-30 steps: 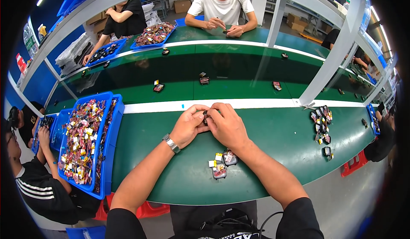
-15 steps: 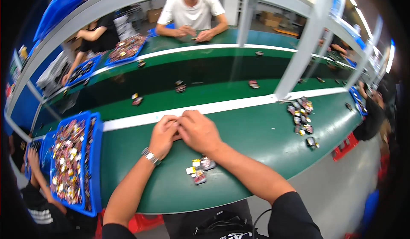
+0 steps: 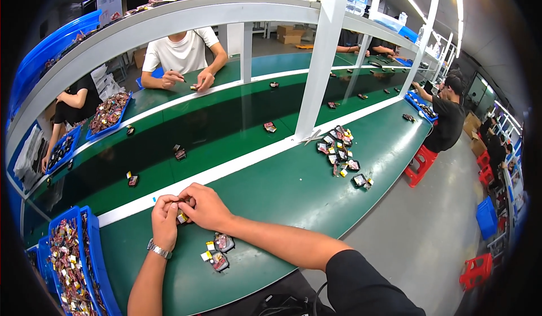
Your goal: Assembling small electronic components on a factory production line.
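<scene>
Both bare hands are together, the left hand (image 3: 165,223) and the right hand (image 3: 204,207) meeting at the fingertips, pinched on one small part (image 3: 182,216) over the table, toward its far edge and left end. Long and green, the table (image 3: 271,203) has a white strip (image 3: 254,157) along its far edge, and beyond that lies a green belt (image 3: 231,144) with a few loose parts spread well apart. A pale metal post (image 3: 322,67) rises from the far edge, belonging to the frame overhead. Across the belt sits a person in a white shirt (image 3: 180,53), arms resting forward. Near the right end of the table sits another person in a black shirt (image 3: 446,127), on a red stool (image 3: 420,166). By the table's left corner, a blue bin (image 3: 106,276) is filled with reddish, yellow and white pieces. A pile of dark cases (image 3: 339,151) lies near the far edge, just right of the post, with one lone case (image 3: 361,180) beside it on the near-edge side. Two cases with yellow and white tabs (image 3: 219,263) lie next to each other between the forearms, closer to the near edge. Around the left wrist is a silver watch (image 3: 160,249). Thin metal tweezers or scissors, I cannot tell which, lie at the post's foot. Fingers hide most of the small part; a yellow and white bit shows beneath them
</scene>
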Demonstrator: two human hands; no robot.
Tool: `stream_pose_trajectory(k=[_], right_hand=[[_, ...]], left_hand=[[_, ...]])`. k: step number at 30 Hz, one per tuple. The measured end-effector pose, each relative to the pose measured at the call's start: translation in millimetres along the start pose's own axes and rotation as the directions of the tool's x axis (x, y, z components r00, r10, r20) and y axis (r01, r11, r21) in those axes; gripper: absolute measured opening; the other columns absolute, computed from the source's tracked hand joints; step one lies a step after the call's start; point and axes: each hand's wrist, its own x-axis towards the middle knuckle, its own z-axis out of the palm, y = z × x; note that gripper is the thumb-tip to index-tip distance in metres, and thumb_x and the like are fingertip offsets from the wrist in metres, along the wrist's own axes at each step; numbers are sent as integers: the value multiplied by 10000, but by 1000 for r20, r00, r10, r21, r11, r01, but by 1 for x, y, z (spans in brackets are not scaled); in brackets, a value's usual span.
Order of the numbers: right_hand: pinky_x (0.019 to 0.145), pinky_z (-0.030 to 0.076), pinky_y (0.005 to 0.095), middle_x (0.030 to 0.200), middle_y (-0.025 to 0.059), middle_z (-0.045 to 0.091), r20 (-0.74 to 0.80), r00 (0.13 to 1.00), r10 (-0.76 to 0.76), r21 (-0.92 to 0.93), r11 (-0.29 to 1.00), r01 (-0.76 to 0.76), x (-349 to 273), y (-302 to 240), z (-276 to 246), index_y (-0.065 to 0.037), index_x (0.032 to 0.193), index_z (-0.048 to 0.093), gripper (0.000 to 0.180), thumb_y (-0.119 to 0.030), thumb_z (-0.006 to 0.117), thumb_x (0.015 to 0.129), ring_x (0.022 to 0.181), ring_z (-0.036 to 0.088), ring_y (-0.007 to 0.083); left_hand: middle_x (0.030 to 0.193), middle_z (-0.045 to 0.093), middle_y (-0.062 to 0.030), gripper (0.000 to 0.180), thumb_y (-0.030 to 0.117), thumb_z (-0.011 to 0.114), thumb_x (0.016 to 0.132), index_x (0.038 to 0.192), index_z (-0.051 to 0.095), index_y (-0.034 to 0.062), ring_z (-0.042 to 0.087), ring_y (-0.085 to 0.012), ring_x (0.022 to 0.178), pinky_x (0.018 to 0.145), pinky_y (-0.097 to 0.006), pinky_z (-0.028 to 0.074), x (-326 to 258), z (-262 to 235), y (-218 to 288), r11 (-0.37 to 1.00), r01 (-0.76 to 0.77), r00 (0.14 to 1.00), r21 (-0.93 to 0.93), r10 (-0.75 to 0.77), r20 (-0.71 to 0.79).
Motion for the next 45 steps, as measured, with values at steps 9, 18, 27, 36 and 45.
stream_pose_trajectory(k=[9,18,27,36,45], right_hand=[[605,520,273,879,113,642,-51,993,-103,-62,993,100,2,-5,-14,11,934,662,126,-62,689,835,655,644,172],[631,537,274,869,97,652,-17,983,-184,-110,977,181,3,1,2,2,932,645,123,-24,695,823,687,656,154],[639,533,324,713,115,693,-373,926,54,-256,954,-159,98,71,-58,-1,829,668,111,-106,703,822,661,683,199],[845,381,442,923,132,648,-171,964,-203,-862,505,-46,134,67,-19,-44,880,671,510,-544,680,775,964,549,299],[846,412,426,966,129,663,-153,986,-60,-824,558,-94,135,83,-17,-67,1036,625,413,-299,781,732,997,560,300]], left_hand=[[1096,649,-83,223,53,494,973,1194,474,37,603,-102,901,746,-250,509,2,6,6,999,7,995,-48,-2,97],[1054,656,-72,147,57,516,977,1120,529,28,620,-114,944,814,-276,521,-3,-4,12,997,57,996,-51,-53,74],[1170,633,-149,207,59,519,964,1161,515,-4,642,-198,1019,867,-318,538,9,-13,7,997,-64,995,53,67,-69],[1027,687,-117,134,-17,545,901,1027,588,-34,669,-159,934,849,-277,524,3,-16,7,976,-62,996,210,75,-53],[1041,677,-124,137,-2,532,921,1048,578,-21,662,-163,916,798,-274,520,8,-11,6,975,-61,998,212,63,-2]])
